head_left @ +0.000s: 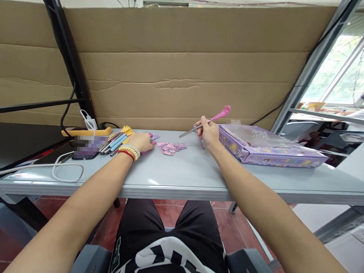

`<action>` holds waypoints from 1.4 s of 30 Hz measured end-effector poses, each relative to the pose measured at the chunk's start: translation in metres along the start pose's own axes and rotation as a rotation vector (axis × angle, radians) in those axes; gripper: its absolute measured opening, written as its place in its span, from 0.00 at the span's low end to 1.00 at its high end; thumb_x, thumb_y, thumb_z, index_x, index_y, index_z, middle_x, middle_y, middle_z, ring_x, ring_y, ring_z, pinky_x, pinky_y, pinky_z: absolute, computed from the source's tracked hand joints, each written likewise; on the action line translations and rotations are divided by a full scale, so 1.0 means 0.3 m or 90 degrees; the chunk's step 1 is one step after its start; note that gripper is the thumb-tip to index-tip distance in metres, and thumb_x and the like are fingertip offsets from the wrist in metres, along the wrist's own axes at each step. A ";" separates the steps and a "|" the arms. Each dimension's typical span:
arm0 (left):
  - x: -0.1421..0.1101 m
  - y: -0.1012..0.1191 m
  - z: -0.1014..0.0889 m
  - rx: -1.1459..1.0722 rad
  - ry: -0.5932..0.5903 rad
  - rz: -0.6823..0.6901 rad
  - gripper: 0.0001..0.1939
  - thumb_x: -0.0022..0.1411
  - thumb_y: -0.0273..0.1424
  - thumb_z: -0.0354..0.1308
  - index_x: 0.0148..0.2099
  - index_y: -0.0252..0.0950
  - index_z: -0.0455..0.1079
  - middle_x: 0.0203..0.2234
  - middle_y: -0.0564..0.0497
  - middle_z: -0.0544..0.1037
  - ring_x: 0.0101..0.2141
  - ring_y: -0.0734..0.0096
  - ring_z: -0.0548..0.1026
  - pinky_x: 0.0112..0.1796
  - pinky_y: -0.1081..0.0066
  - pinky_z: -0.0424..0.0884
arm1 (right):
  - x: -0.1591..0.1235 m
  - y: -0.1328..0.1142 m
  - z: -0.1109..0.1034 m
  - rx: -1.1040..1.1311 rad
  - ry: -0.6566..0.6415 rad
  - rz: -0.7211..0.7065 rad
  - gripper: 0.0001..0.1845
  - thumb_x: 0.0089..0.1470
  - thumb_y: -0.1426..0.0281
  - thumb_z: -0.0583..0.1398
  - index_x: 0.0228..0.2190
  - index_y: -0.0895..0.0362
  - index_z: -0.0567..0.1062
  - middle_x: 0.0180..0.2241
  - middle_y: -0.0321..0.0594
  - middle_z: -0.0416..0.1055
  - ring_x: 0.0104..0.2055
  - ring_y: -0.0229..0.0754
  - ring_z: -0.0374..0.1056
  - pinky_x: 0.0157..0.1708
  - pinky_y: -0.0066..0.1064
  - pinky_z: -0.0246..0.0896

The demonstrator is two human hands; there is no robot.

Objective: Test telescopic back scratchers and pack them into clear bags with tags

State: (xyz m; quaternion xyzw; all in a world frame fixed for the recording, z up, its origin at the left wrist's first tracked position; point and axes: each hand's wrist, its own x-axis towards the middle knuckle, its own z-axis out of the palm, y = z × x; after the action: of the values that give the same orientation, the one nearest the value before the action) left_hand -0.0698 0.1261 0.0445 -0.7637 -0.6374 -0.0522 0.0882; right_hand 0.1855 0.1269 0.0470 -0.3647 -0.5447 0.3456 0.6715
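My right hand (pixel 208 133) is closed around a metal tool with a pink handle (pixel 221 113), held tilted above the grey table (pixel 183 172), its steel tip pointing left. My left hand (pixel 142 142) rests on the table with fingers curled over a pink-handled tool (pixel 153 137), beside a bundle of coloured-handled tools (pixel 117 141). A small heap of pink stickers or cards (pixel 171 148) lies between my hands.
A purple flat box with a clear lid (pixel 268 150) lies right of my right hand. A phone (pixel 89 146), an orange power strip (pixel 87 131) and a white cable (pixel 67 172) sit at the left. A cardboard wall stands behind. Another person sits far right.
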 end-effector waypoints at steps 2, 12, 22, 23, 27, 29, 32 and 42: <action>-0.009 0.014 -0.001 0.018 0.006 0.005 0.22 0.58 0.45 0.47 0.35 0.35 0.75 0.27 0.38 0.78 0.34 0.51 0.76 0.35 0.61 0.68 | -0.004 -0.016 0.003 0.034 0.008 0.033 0.23 0.50 0.48 0.58 0.23 0.56 0.67 0.10 0.30 0.61 0.09 0.30 0.52 0.10 0.24 0.44; -0.038 0.051 -0.021 -0.039 0.172 0.152 0.17 0.65 0.36 0.43 0.41 0.34 0.70 0.39 0.40 0.76 0.41 0.57 0.74 0.41 0.63 0.67 | -0.021 -0.039 0.024 0.116 -0.058 0.131 0.13 0.52 0.60 0.59 0.27 0.58 0.67 0.15 0.35 0.69 0.12 0.33 0.59 0.11 0.23 0.47; -0.047 0.065 -0.026 -0.044 0.166 0.163 0.14 0.67 0.33 0.43 0.44 0.34 0.67 0.37 0.41 0.77 0.39 0.57 0.75 0.39 0.64 0.65 | -0.027 -0.024 0.027 0.132 -0.084 0.121 0.10 0.44 0.64 0.59 0.26 0.58 0.68 0.15 0.36 0.70 0.14 0.34 0.61 0.11 0.24 0.48; -0.046 0.063 -0.025 -0.050 0.167 0.159 0.14 0.67 0.33 0.42 0.45 0.34 0.67 0.36 0.41 0.77 0.38 0.57 0.75 0.39 0.64 0.64 | -0.029 -0.027 0.027 0.138 -0.078 0.125 0.09 0.44 0.64 0.59 0.26 0.58 0.68 0.15 0.36 0.69 0.14 0.34 0.61 0.12 0.24 0.48; -0.035 0.055 -0.014 -0.118 0.200 0.175 0.13 0.67 0.33 0.41 0.45 0.35 0.65 0.36 0.43 0.77 0.36 0.61 0.74 0.36 0.66 0.64 | -0.031 -0.041 0.022 0.162 -0.050 0.154 0.08 0.44 0.66 0.57 0.26 0.57 0.68 0.14 0.35 0.68 0.13 0.33 0.59 0.12 0.24 0.49; -0.028 0.049 -0.007 -0.171 0.222 0.194 0.12 0.66 0.32 0.42 0.44 0.36 0.65 0.37 0.44 0.76 0.35 0.63 0.74 0.35 0.68 0.64 | -0.029 -0.044 0.018 0.179 -0.046 0.166 0.06 0.44 0.67 0.56 0.26 0.57 0.68 0.14 0.35 0.68 0.13 0.34 0.59 0.13 0.24 0.49; -0.023 0.044 -0.002 -0.217 0.236 0.211 0.12 0.65 0.32 0.42 0.44 0.36 0.65 0.35 0.45 0.76 0.33 0.65 0.73 0.33 0.68 0.64 | -0.028 -0.044 0.015 0.198 -0.052 0.162 0.06 0.43 0.68 0.56 0.25 0.57 0.68 0.14 0.35 0.69 0.14 0.34 0.60 0.13 0.24 0.49; -0.078 0.128 -0.043 -0.304 0.203 0.220 0.17 0.64 0.33 0.41 0.43 0.35 0.69 0.26 0.49 0.76 0.28 0.66 0.71 0.29 0.69 0.62 | -0.058 -0.048 0.061 0.161 -0.164 0.086 0.09 0.45 0.64 0.57 0.23 0.57 0.70 0.13 0.36 0.67 0.14 0.36 0.59 0.14 0.28 0.51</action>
State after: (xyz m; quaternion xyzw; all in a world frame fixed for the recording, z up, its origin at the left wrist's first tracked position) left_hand -0.0358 0.0943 0.0501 -0.8420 -0.4461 -0.3032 0.0127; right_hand 0.1654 0.1068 0.0536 -0.2658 -0.5527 0.4997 0.6117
